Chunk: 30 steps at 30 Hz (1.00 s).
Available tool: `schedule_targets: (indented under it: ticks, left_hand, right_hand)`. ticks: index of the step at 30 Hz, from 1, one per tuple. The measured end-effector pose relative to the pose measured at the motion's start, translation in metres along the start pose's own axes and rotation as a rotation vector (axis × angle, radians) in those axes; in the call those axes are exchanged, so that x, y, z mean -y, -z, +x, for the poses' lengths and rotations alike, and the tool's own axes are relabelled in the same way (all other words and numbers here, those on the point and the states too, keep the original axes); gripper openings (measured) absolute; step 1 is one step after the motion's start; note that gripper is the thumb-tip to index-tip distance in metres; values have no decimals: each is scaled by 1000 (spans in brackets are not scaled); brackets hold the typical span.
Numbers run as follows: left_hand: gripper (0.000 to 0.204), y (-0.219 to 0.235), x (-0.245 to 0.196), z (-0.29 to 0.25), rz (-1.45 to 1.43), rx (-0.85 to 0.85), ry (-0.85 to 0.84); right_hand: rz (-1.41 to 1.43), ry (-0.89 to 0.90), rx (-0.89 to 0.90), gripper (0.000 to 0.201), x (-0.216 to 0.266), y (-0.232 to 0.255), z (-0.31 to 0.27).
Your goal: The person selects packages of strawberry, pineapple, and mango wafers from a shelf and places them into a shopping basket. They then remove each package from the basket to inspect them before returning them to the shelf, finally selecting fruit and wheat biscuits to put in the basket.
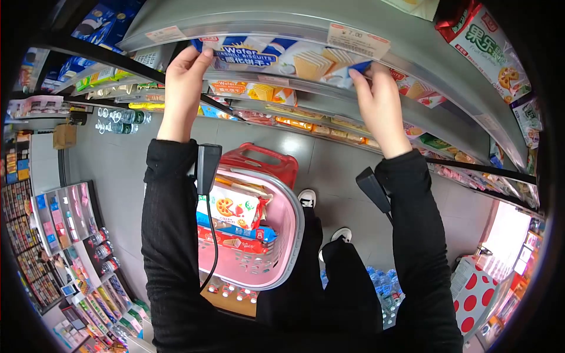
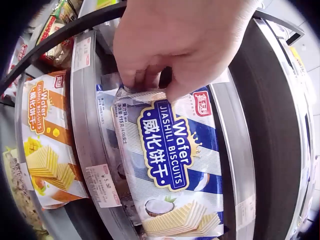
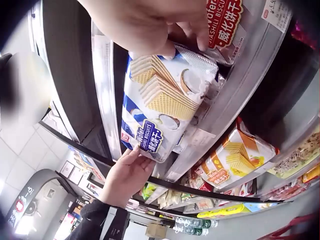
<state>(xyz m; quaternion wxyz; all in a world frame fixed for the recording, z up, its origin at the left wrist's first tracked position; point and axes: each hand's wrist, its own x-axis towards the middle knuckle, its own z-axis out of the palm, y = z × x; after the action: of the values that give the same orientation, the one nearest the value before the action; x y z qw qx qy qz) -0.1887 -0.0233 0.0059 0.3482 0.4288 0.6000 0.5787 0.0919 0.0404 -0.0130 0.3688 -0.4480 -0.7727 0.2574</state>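
Observation:
Both hands hold a blue and white pack of coconut wafer biscuits (image 1: 294, 63) at its two ends, over the shelf ledge. My left hand (image 1: 185, 82) pinches the pack's left end between thumb and fingers; in the left wrist view the thumb presses the front near the top seal. My right hand (image 1: 379, 103) grips the other end, with its thumb on the front in the right wrist view. Another blue and white pack (image 2: 107, 107) shows just behind the held one. A red-labelled wafer pack (image 3: 227, 25) lies right beside the right fingers.
Below the arms is a pink basket (image 1: 291, 235) holding a white cookie pack (image 1: 229, 206) and several other packs. An orange wafer pack (image 1: 253, 91) sits on the lower shelf. A price-tagged shelf edge (image 1: 294, 30) runs above the hands. Water bottles (image 1: 385, 288) stand by the feet.

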Motion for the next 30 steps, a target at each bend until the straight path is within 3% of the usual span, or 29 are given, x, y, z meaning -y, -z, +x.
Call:
schedule_targets:
  ticks: [4, 8, 11, 12, 14, 16, 18, 21, 22, 24, 26, 27, 29, 30]
  left_hand:
    - [17, 10, 28, 20, 18, -51, 22]
    - [15, 13, 42, 19, 59, -40, 68]
    - [32, 21, 46, 22, 211, -31, 35]
    - [38, 21, 41, 13, 230, -61, 0]
    - [48, 25, 18, -18, 243, -131, -5]
    - [47, 48, 7, -56, 282, -194, -83]
    - [40, 76, 11, -104, 266, -303, -49]
    - [29, 123, 32, -180, 332, -323, 274]
    - [28, 140, 46, -202, 351, -312, 426]
    - [26, 166, 80, -238, 426, -211, 634]
    - [28, 175, 107, -255, 610, -183, 615]
    - [32, 172, 114, -256, 627, -172, 592]
    - [33, 174, 132, -256, 677, -126, 560]
    - [35, 174, 139, -252, 743, -85, 529]
  right_hand:
    - [-94, 159, -93, 22, -15, -25, 7]
    - [-104, 98, -51, 25, -14, -35, 7]
    - [-122, -6, 92, 33, -13, -27, 5]
    - [-141, -38, 178, 37, -13, -22, 1]
    - [-128, 116, -3, 39, -12, -14, -18]
    - [116, -58, -30, 39, 6, -7, -45]
    - [318, -145, 7, 34, 28, -9, -85]
    - [413, -188, 457, 28, 72, -12, -134]
    - [595, -344, 672, 31, 90, -16, -144]
    - [805, -436, 850, 43, 110, -46, -179]
    - [562, -145, 769, 57, 126, -83, -210]
    - [553, -147, 769, 57, 129, -100, -219]
    - [327, -322, 730, 64, 121, -134, -232]
    - [224, -368, 644, 62, 106, -154, -246]
